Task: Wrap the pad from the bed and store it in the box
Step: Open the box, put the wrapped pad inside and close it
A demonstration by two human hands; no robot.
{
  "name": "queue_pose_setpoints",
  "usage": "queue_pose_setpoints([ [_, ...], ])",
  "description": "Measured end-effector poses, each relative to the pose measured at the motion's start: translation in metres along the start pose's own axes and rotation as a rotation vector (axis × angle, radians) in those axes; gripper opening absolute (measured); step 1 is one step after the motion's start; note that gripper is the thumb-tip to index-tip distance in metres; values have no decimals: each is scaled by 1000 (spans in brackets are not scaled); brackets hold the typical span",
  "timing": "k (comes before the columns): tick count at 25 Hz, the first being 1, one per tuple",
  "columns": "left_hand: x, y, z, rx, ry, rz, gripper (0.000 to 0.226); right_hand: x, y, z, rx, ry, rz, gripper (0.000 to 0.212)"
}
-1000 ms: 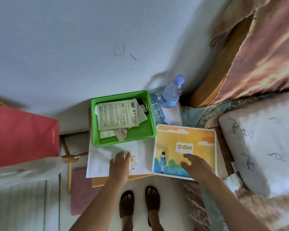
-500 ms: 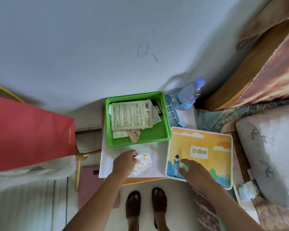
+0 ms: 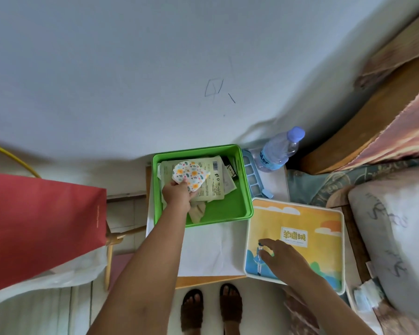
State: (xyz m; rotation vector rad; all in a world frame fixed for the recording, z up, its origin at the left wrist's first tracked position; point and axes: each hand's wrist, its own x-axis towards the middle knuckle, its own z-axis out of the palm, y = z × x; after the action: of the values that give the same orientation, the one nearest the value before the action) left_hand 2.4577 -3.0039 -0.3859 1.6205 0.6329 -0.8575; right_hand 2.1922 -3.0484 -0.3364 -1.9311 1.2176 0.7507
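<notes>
ok so the big change from a second ago: the wrapped pad [image 3: 191,174], that little floral-print bundle, is no longer down on the white sheet on the tabletop [image 3: 211,247]. The left hand [image 3: 178,195] has lifted it and carried it up over the green box [image 3: 242,189], and it's now pinched at its lower corner between thumb and fingers, sitting over the printed paper packets [image 3: 212,187] already in there. Can't tell if it's touching them or hovering just above.

The right hand [image 3: 282,261] hasn't really gone anywhere. It's spread loosely with fingers curled on the orange and blue illustrated board [image 3: 298,238] next to the box, pressing or resting on it, not gripping anything.

So the wrapping looks done to me and this is the storing bit, nearly over. All that's left, I'd guess, is letting go so the bundle settles inside the rim. It's soft and light, so it could unfold a bit when released. The water bottle [image 3: 279,148] behind is well clear.
</notes>
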Motion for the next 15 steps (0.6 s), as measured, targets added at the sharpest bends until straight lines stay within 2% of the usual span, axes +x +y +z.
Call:
queue_pose_setpoints([
  [2, 8, -2, 7, -79, 24, 4, 31, 5, 0, 0, -3, -7, -1, 39],
  [3, 11, -3, 9, -43, 11, 43, 33, 7, 0, 0, -5, -10, 0, 40],
  [6, 14, -5, 9, 305, -23, 224, 35, 12, -1, 1, -2, -17, -2, 40],
  [9, 15, -3, 0, 458, -27, 276, 33, 14, -5, 2, -3, -22, -10, 41],
  [13, -18, -7, -10, 557, -130, 401, 46, 12, -10, -2, -5, -24, -14, 41],
  [15, -48, -19, -17, 614, -293, 427, 45, 7, -10, -6, 11, -19, -15, 40],
])
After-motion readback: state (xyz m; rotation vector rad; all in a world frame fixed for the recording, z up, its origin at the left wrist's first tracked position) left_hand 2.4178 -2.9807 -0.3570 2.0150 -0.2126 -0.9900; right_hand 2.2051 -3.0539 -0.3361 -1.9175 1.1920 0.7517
